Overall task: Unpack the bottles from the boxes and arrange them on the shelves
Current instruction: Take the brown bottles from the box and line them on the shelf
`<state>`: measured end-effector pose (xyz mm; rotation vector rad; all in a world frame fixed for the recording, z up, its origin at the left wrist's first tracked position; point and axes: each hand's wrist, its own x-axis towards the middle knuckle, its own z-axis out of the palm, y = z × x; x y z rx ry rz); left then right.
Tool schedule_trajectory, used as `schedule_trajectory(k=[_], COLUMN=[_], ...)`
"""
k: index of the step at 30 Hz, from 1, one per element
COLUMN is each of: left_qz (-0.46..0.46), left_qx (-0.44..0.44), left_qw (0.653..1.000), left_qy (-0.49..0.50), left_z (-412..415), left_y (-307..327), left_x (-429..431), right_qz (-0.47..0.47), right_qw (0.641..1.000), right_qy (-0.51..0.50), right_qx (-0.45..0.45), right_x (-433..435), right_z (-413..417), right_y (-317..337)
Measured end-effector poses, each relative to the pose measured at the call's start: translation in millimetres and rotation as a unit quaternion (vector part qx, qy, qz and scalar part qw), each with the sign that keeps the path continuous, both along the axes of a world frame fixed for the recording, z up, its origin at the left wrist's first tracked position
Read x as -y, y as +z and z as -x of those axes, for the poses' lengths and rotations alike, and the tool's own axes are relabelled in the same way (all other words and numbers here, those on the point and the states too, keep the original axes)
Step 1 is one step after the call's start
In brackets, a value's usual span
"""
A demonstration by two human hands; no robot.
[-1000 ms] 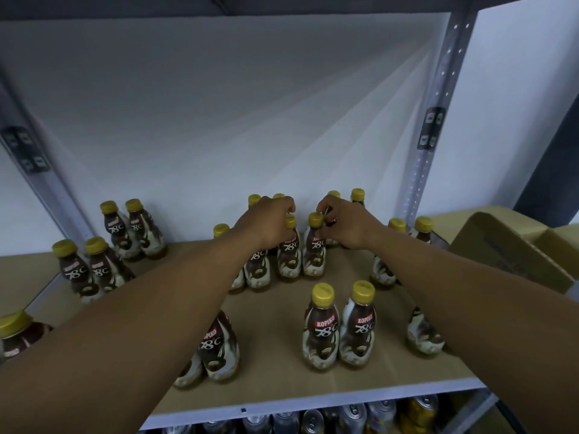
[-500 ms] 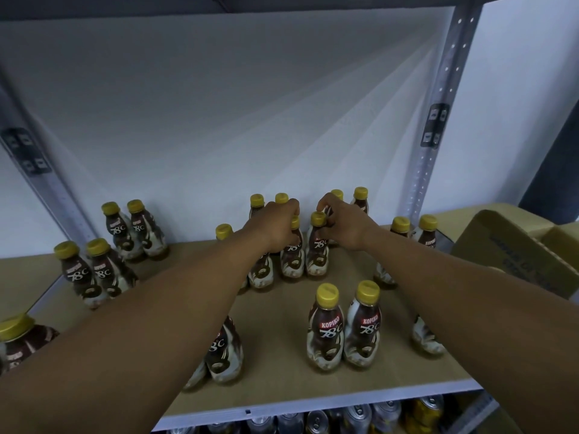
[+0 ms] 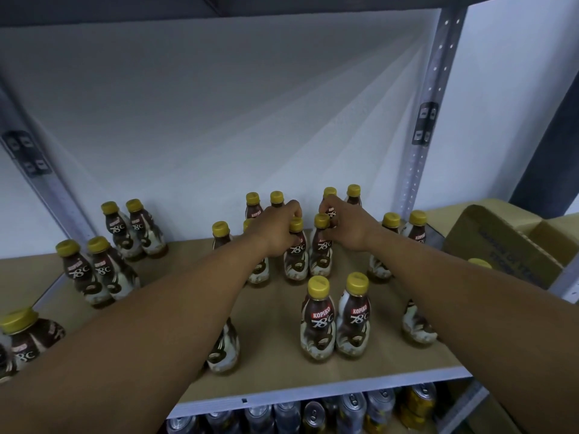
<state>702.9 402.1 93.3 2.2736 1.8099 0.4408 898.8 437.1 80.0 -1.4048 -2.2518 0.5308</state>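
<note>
Brown coffee bottles with yellow caps stand in pairs on the brown shelf board (image 3: 275, 339). My left hand (image 3: 277, 228) reaches to the middle of the shelf and grips the neck of one bottle (image 3: 295, 255). Beside it, my right hand (image 3: 346, 225) pinches the neck of the neighbouring bottle (image 3: 321, 252). Both bottles stand upright on the board, touching each other. Another pair (image 3: 335, 317) stands nearer the front edge, between my forearms. Further pairs stand at the back (image 3: 264, 200) and on the left (image 3: 97, 270).
An open cardboard box (image 3: 513, 245) sits at the right, past the grey upright post (image 3: 429, 120). Metal cans (image 3: 351, 411) fill the shelf below. A bottle (image 3: 224, 349) stands partly hidden under my left forearm, another (image 3: 416, 324) under my right.
Both hands stay on the same two bottle necks in the middle of the shelf. The view has shifted slightly; the bottles have hardly moved.
</note>
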Motion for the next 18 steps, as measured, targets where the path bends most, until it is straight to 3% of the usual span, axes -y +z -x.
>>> schedule_trajectory(k=[18], left_qz=[-0.044], left_qx=[0.07], left_qw=[0.996], left_qy=[-0.018], left_z=[-9], left_y=[-21], left_x=[20], right_qz=[0.005], right_qw=[0.999], right_qy=[-0.011], right_qx=[-0.034], right_x=[31], right_z=[-18], right_y=[-8])
